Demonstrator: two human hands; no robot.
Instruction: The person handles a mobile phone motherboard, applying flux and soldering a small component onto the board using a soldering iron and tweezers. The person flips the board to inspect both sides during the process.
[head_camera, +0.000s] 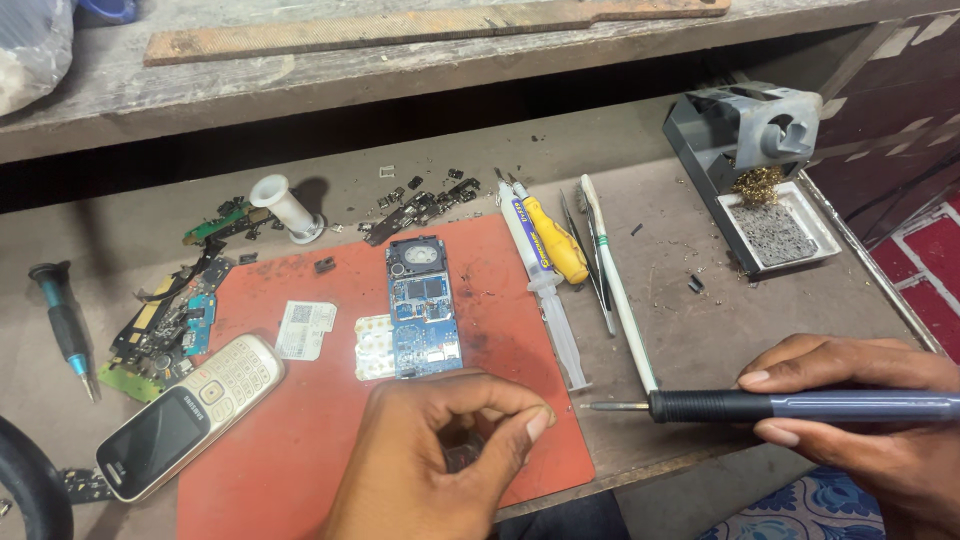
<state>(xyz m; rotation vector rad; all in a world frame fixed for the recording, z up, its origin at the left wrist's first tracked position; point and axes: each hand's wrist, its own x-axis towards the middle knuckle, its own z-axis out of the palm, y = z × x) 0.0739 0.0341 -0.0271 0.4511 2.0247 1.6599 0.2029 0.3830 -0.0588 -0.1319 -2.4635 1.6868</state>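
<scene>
while the right hand at the lower right of the frame closes its fingers around a soldering iron with the tip pointing left, the left hand at the lower middle has thumb and fingers curled together over the red mat; i cannot tell if it holds something. a blue circuit board lies on the mat just above, and a phone lies at the lower left.

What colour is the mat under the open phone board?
The flat rubbery work mat is orange-red with dark smudges, seen best in the head view.
</scene>
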